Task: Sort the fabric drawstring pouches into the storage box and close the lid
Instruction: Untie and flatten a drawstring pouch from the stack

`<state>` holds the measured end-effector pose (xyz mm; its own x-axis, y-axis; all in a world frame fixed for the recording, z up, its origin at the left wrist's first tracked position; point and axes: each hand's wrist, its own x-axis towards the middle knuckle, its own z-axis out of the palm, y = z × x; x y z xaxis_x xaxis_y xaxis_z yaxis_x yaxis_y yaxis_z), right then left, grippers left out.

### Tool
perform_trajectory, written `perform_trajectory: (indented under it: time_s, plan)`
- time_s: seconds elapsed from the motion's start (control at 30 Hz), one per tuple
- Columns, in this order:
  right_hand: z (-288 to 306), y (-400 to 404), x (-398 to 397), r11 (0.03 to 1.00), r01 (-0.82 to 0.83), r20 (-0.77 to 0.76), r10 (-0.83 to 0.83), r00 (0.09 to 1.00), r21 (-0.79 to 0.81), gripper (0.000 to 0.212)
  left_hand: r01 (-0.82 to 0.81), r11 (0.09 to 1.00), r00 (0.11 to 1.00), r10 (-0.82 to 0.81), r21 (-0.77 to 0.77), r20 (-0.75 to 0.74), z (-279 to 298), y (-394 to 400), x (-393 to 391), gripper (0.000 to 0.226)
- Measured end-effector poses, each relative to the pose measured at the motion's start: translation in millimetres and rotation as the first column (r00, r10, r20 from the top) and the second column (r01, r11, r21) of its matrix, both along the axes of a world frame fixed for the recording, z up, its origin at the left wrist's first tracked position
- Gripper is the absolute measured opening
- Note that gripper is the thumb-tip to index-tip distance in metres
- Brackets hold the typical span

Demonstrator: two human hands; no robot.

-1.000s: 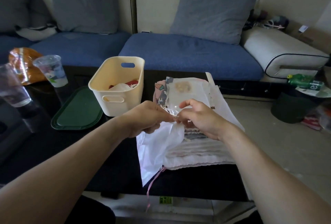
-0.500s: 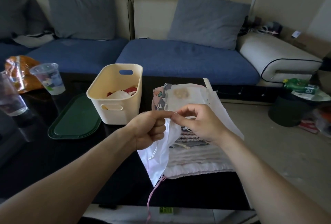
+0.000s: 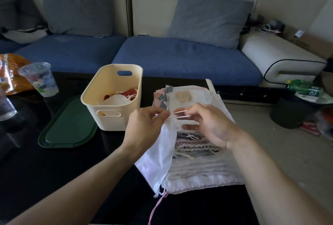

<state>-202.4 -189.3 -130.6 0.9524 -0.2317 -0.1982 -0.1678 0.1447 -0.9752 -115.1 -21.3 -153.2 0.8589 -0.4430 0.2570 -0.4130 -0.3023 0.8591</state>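
Her left hand (image 3: 147,124) pinched the white pouch (image 3: 160,156) neck, right hand (image 3: 207,124) pinching its cords; the storage box (image 3: 111,98) stood at ten o'clock, nearer the left.

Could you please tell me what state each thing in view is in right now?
storage box: open, upright, partly filled with pouches
green lid: off, flat on the table beside the box
white pouch: hanging, neck gathered, held by left hand
drawstring: pulled sideways by right hand
pouch stack: unsorted, lying on the table
plastic cup: upright, lidded
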Motion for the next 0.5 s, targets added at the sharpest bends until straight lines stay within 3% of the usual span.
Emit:
perform_trajectory:
  time_s: [0.2, 0.33, 0.5]
  plan:
    - [3.1, 0.0, 11.6, 0.927, 0.082, 0.041, -0.104, 0.994, 0.366, 0.033, 0.016, 0.997, 1.0, -0.017, -0.076, -0.023, -1.8, -9.1, 9.3, 0.013]
    - [6.8, -4.8, 14.2, 0.89, 0.161, 0.016, -0.186, 0.982, 0.427, 0.03, -0.093, 0.986, 0.995, 0.089, -0.139, -0.038, 1.2, -8.6, 13.2, 0.014]
    - [7.4, -9.4, 7.9, 0.807, 0.269, -0.058, -0.282, 0.958, 0.525, 0.02, -0.079, 0.99, 0.997, 0.076, -0.113, -0.032, 7.2, -14.1, 10.7, 0.002]
